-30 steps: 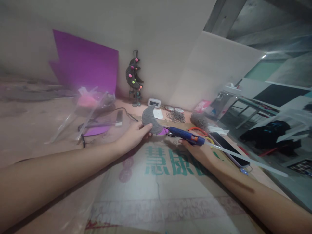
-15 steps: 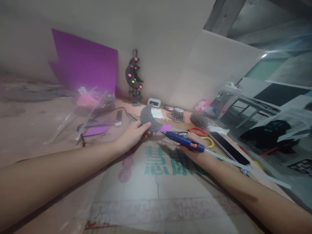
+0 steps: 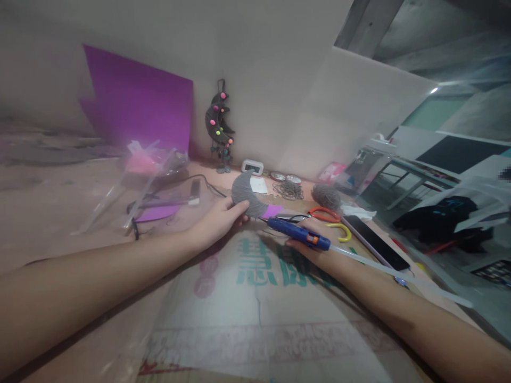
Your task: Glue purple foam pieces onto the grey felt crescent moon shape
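Observation:
A crescent moon shape wrapped in grey yarn [image 3: 244,194] is pinched in my left hand [image 3: 225,217], thumb on its front. Its lower right tip is bare purple [image 3: 273,210]. My right hand [image 3: 309,246] is wrapped round a blue glue gun [image 3: 295,232], a long clear glue stick [image 3: 379,266] trailing from its back end. The gun's nozzle is close to the underside of the crescent's lower part; whether they touch I cannot tell. Beneath both hands lies a printed cardboard sheet [image 3: 207,340].
Scissors with orange [image 3: 324,214] and yellow handles, a phone [image 3: 375,242] and a grey yarn ball [image 3: 326,197] lie at the right. Behind are loose yarn [image 3: 288,190], a small clock [image 3: 252,167] and a decorated moon hanging [image 3: 219,122]. Purple sheets [image 3: 143,101] and plastic bags [image 3: 154,165] are left.
The glue gun has shifted slightly left, its nozzle now closer to the crescent's lower edge. The crescent has moved a little to the right in my left hand.

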A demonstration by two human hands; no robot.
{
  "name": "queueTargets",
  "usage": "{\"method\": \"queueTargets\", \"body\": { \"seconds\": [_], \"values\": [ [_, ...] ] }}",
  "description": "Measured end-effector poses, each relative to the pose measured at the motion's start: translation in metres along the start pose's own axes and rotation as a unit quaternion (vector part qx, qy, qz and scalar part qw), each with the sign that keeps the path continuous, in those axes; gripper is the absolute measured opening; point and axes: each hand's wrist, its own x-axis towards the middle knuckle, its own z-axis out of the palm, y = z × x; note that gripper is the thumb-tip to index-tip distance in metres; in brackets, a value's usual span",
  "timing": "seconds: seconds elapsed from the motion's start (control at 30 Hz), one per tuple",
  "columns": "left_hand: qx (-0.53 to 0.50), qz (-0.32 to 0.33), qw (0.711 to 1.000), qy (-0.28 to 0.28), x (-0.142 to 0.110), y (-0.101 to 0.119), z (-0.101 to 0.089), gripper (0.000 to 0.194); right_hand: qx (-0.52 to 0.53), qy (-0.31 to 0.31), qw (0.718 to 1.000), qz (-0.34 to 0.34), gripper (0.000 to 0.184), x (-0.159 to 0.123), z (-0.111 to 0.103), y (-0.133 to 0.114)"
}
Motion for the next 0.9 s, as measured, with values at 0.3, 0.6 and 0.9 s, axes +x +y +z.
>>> {"method": "queueTargets", "body": {
  "seconds": [0.3,0.6,0.9],
  "values": [
    [0.000,-0.002,1.000,-0.004,0.000,-0.001,0.000,0.029,-0.013,-0.003,1.000,0.009,0.022,-0.001,-0.001,0.001],
    [-0.006,-0.002,1.000,-0.004,0.000,-0.002,0.000,0.029,0.027,0.038,0.995,0.084,0.019,-0.001,-0.010,-0.013],
    [0.044,0.048,0.998,0.012,0.001,-0.005,0.001,0.035,0.061,0.064,0.987,0.136,0.039,0.003,-0.010,-0.001]
  ]
}}
